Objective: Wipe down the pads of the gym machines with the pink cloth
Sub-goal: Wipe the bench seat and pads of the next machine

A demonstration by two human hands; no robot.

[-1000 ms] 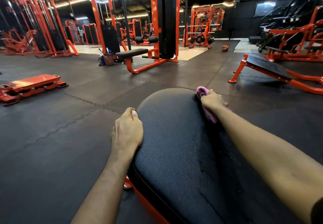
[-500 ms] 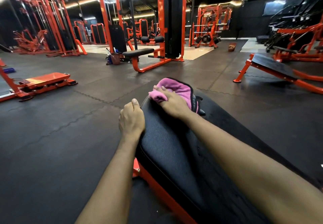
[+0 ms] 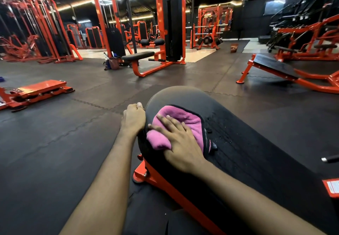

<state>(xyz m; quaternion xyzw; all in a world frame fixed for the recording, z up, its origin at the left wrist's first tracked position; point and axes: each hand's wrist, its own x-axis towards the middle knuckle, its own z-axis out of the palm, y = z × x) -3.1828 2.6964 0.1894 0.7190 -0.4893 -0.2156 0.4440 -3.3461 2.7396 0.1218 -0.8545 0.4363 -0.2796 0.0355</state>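
A long black bench pad (image 3: 238,143) on an orange frame (image 3: 165,185) runs from the lower right toward the middle of the view. The pink cloth (image 3: 185,121), edged in black, lies on the pad near its rounded far end. My right hand (image 3: 179,143) presses flat on the cloth with fingers spread, the thumb tucked against a bunched fold at the pad's left side. My left hand (image 3: 133,119) grips the pad's left edge with curled fingers, thumb on top.
Black rubber floor tiles surround the bench. A low orange platform (image 3: 36,91) lies to the left, a cable machine with a black seat (image 3: 139,55) stands ahead, and a slanted bench (image 3: 275,65) sits at the right. Orange racks fill the background.
My right hand has swept the cloth from the pad's far right edge across the end and back toward me along the left side. My left hand has stayed on the pad's edge.
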